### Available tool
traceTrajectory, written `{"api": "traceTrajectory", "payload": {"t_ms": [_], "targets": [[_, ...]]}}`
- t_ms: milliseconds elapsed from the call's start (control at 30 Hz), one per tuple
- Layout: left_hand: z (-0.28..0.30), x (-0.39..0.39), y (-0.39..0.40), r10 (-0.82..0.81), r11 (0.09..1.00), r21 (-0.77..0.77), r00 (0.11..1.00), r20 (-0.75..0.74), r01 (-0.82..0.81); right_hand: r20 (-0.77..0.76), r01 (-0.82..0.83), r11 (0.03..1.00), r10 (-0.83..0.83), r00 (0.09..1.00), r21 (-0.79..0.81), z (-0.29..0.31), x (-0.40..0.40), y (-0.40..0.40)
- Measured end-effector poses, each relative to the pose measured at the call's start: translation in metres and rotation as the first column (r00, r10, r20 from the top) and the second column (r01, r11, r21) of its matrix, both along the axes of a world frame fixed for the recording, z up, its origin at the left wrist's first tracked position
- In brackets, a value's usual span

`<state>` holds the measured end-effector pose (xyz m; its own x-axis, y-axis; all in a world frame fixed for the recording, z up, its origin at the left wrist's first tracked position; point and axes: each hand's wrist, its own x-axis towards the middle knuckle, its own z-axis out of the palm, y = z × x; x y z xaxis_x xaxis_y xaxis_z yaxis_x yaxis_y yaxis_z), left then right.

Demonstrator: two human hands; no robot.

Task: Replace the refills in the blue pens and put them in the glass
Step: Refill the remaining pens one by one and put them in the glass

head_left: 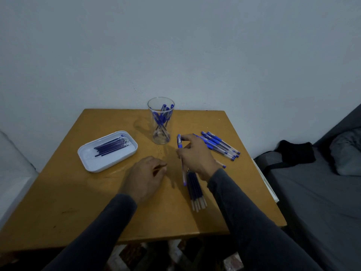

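My right hand (195,155) pinches a blue pen (181,159), fingers and thumb curled round its capped upper part; the barrel runs down past my palm toward me, its long axis nearly upright and tilted slightly, cap end away from me. My left hand (145,176) sits just beside it on the near left, fingers loosely curled; something thin may lie between the fingertips, but I cannot tell. The glass (160,122), already holding several pens, stands beyond my right grip and a little left, near but apart. I judge the right hand is nearer to it. The loose refills (195,190) lie directly under my right wrist. The untreated pens (220,145) lie just right of the grip. The tray (125,151) of refills sits well left.
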<state>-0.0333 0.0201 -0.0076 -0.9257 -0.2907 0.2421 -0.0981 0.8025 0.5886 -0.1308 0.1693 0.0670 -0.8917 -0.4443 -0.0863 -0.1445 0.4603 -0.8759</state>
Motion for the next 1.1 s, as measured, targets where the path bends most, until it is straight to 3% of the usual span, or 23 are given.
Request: {"api": "traceTrajectory", "payload": {"t_ms": [67,167,333,633,1100], "targets": [[0.004,0.007,0.001,0.002,0.996,0.085,0.999,-0.044,0.002,0.264,0.052,0.981,-0.001,0.964,-0.185,-0.002,0.012,-0.005],[0.012,0.020,0.002,0.013,0.969,0.248,0.998,-0.062,0.003,0.424,0.083,0.953,0.051,0.904,-0.291,-0.011,0.029,-0.011],[0.018,0.037,0.000,-0.013,0.871,0.491,1.000,0.011,0.005,0.460,0.143,0.917,0.048,0.887,-0.373,-0.032,0.048,-0.015],[0.013,0.052,-0.007,-0.008,0.905,0.425,0.999,0.048,-0.013,0.496,0.123,0.899,0.115,0.861,-0.420,-0.043,0.062,-0.010],[0.007,0.056,-0.005,-0.012,0.869,0.495,0.999,0.040,-0.010,0.435,0.049,0.902,0.158,0.887,-0.429,-0.045,0.066,-0.007]]}}
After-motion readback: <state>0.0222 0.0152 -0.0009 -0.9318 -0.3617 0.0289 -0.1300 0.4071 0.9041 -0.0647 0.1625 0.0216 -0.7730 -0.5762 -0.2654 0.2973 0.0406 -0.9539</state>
